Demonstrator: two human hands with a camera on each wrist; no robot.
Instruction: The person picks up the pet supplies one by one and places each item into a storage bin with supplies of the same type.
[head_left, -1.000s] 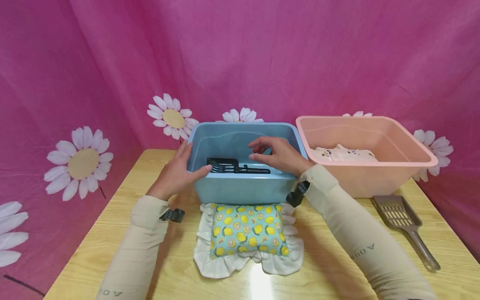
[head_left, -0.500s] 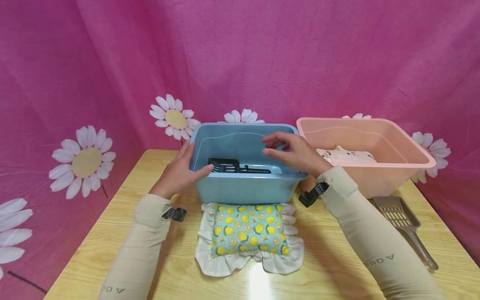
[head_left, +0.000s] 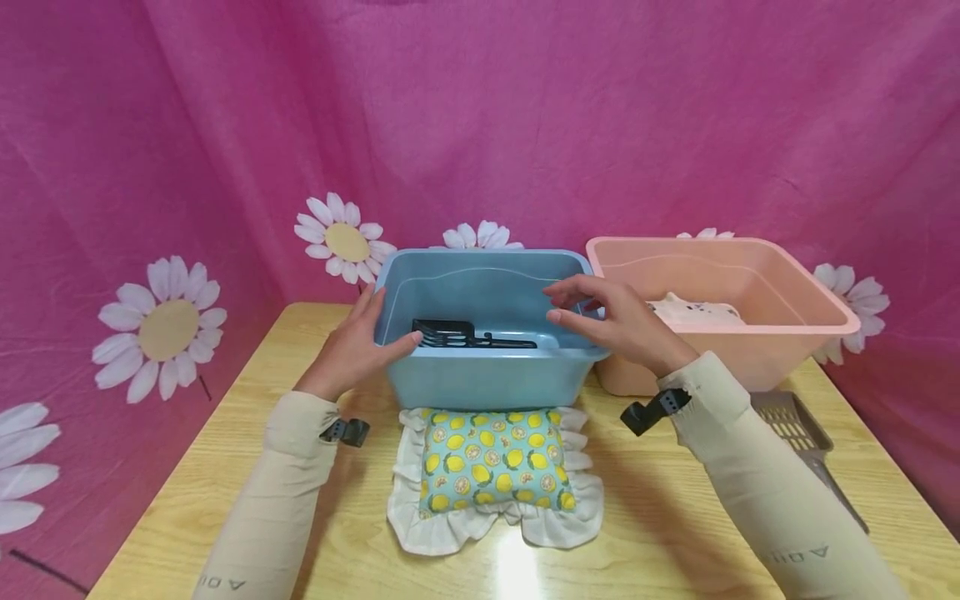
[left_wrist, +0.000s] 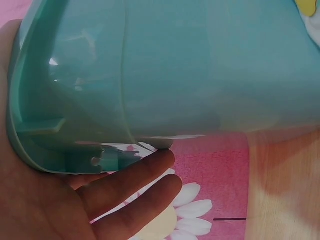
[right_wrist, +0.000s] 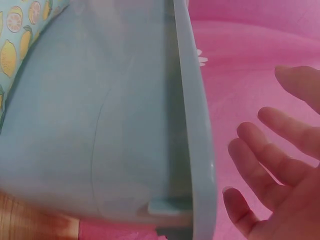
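Observation:
My left hand rests at the front left corner of a blue plastic bin. Its thumb lies along the front rim and its fairly straight fingers touch the outer side. Over the bin's right rim hovers my right hand, its fingers spread and loosely bent around nothing; the right wrist view shows a gap between them and the rim. Inside the blue bin lies a black slotted tool with a handle, partly hidden by the front wall. A lemon-print pillow with white ruffles lies before the bin.
To the right stands a pink bin with a white printed cloth item in it. A brown slotted litter scoop lies on the wooden table, partly behind my right sleeve. Behind hangs a pink floral curtain.
My right hand has moved right, from above the inside of the blue bin to its right rim, holding nothing. The left hand has stayed at the corner.

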